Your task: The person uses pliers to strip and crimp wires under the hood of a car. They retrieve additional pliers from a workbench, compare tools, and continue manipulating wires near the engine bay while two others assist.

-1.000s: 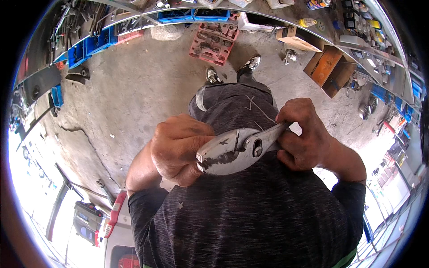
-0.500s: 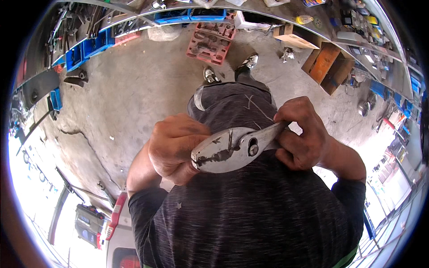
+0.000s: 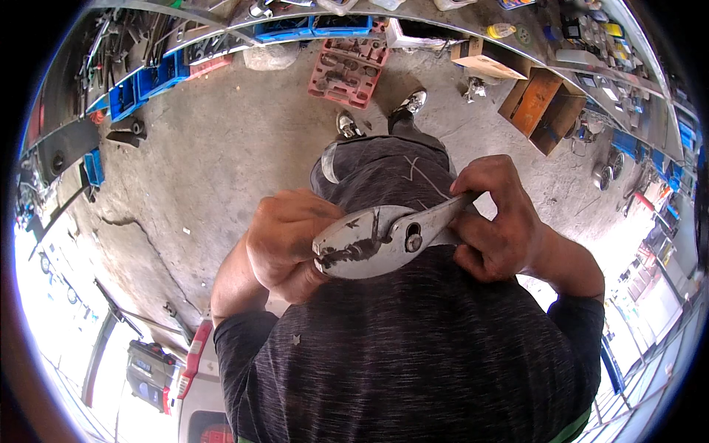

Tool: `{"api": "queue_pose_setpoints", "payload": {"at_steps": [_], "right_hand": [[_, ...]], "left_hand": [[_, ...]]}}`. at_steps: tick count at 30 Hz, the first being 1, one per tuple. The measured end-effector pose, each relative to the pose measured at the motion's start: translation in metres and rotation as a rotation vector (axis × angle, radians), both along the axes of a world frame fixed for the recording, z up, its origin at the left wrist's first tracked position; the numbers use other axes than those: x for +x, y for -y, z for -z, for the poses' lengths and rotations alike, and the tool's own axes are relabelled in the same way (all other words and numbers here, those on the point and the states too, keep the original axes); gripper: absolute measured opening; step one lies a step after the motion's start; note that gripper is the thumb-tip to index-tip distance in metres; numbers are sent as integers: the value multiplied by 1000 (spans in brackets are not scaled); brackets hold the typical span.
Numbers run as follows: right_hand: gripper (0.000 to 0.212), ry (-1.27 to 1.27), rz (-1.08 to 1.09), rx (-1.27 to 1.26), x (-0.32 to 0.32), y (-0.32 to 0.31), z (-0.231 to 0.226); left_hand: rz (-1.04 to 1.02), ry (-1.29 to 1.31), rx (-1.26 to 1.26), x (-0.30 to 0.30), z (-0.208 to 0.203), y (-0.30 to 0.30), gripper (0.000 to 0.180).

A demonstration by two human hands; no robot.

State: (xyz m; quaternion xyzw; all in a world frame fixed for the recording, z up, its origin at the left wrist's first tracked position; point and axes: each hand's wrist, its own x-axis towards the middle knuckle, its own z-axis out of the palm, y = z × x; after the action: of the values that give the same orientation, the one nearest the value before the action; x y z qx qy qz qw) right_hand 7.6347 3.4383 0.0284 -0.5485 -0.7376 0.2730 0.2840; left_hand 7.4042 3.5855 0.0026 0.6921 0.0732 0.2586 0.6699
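Note:
In front of my chest is a pair of slip-joint pliers [image 3: 369,247], grey metal with dark worn patches on the jaws. Its pivot bolt sits in a slot near the middle. My right hand [image 3: 496,221] is closed on the handles, thumb along the upper one, the other fingers curled beneath. At the jaw tips my left hand [image 3: 288,244] is closed, its fingers pressed together. Whatever it pinches there, if anything, is hidden behind the fingers and the jaws.
A red tool case [image 3: 348,71] lies on the concrete floor beyond my shoes. Cardboard boxes [image 3: 543,111] stand at the right, under a curved run of workbenches. Blue bins [image 3: 151,81] line the left side. Behind at lower left is a vehicle [image 3: 201,376] with a red tail light.
The pliers have shifted slightly up and left and turned a little, with the jaw tips a bit further apart. My right thumb has risen slightly on the upper handle.

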Motion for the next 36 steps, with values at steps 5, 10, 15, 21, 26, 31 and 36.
{"api": "queue_pose_setpoints", "payload": {"at_steps": [5, 10, 15, 21, 26, 31, 36], "right_hand": [[29, -68, 18, -175, 0, -1, 1], [41, -117, 138, -131, -9, -1, 17], [63, -300, 170, -529, -4, -15, 24], [65, -395, 145, -531, 12, -24, 24], [65, -211, 145, -333, 4, -21, 13], [72, -94, 115, -206, -8, -14, 8], [69, -46, 118, -195, -18, -5, 11]], "left_hand": [[-107, -74, 61, 3, 4, 0, 32], [-294, -214, -223, -3, 44, 17, 31], [-218, -184, -503, 1, 75, 3, 32], [-21, -336, -601, 11, 33, -22, 27], [-154, -199, -34, 14, 21, -18, 21], [-235, 125, 227, 16, 29, -11, 14], [-224, 85, 229, 5, 38, -3, 28]]}}
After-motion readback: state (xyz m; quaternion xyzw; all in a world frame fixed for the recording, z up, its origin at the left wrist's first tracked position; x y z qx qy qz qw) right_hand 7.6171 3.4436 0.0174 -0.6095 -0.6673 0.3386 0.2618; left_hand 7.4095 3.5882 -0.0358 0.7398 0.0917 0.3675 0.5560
